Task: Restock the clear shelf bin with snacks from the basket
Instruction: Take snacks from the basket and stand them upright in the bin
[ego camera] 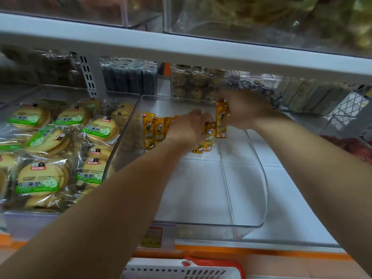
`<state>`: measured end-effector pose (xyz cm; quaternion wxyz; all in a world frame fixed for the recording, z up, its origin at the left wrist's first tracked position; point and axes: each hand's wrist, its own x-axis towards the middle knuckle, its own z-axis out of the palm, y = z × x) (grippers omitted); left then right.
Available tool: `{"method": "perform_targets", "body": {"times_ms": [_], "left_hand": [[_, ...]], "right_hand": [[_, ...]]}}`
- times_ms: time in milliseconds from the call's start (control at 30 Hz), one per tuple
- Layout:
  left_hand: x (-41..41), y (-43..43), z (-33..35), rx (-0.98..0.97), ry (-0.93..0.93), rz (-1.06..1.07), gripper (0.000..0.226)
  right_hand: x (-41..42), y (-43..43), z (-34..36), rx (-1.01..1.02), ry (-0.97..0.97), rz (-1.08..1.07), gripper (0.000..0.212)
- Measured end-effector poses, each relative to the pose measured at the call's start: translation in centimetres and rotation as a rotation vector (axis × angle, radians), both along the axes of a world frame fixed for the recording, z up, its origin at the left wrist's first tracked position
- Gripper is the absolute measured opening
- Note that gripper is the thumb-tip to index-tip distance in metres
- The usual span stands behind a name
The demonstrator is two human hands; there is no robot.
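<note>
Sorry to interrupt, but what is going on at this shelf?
A person is filling the clear bin with yellow snack packets. The left hand steadies the row at the back, while the right hand pinches one upright packet beside it. Only this one row is in the bin; the basket sits below.

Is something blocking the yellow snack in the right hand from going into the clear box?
Nothing visible does. The right hand pinches the yellow snack pack upright, already inside the clear bin. Bare bin floor lies to its right; the left hand holds the row of packs beside it.
</note>
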<state>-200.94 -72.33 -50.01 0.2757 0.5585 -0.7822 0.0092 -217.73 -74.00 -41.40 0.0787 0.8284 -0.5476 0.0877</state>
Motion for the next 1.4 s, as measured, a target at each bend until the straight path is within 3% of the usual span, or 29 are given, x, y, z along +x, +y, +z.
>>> {"method": "perform_targets", "body": {"times_ms": [167,333,500,567,633,800,933,1000,1133,1333,1400], "left_hand": [[-0.1,0.2,0.0,-0.003,0.001,0.007,0.038],[-0.2,0.4,0.1,-0.004,-0.020,0.014,0.039],[-0.5,0.5,0.0,-0.007,-0.055,0.036,0.040],[-0.6,0.7,0.1,0.006,-0.068,0.038,0.042],[-0.6,0.9,0.3,0.029,-0.073,0.032,0.045],[-0.9,1.0,0.5,0.044,-0.107,0.036,0.053],[-1.4,1.0,0.1,-0.140,-0.194,0.026,0.066],[-1.9,0.7,0.2,-0.186,-0.215,-0.017,0.072],[-2.4,-0.4,0.5,-0.132,-0.350,-0.106,0.062],[-2.8,-0.1,0.8,-0.101,-0.415,-0.083,0.055],[-3.1,0.4,1.7,-0.036,-0.381,-0.060,0.056]], "right_hand": [[-0.2,0.3,-0.2,0.108,-0.005,-0.046,0.023],[0.6,0.4,0.1,0.105,-0.029,-0.072,0.025],[1.1,-0.2,-0.1,0.220,0.125,-0.055,0.005],[0.9,-0.4,-0.4,0.227,0.138,-0.040,0.012],[0.2,0.0,-0.4,0.194,0.050,-0.059,0.020],[-2.0,4.2,-1.0,0.048,-0.422,-0.083,0.042],[-2.9,9.8,-2.7,0.196,-0.712,0.025,0.030],[-2.9,11.3,-3.4,0.273,-0.811,0.053,0.040],[-3.0,11.1,-4.5,0.259,-0.915,0.032,0.023],[-2.8,10.4,-5.1,0.238,-0.801,-0.006,0.036],[-3.0,10.4,-4.8,0.238,-0.764,-0.005,0.031]]}}
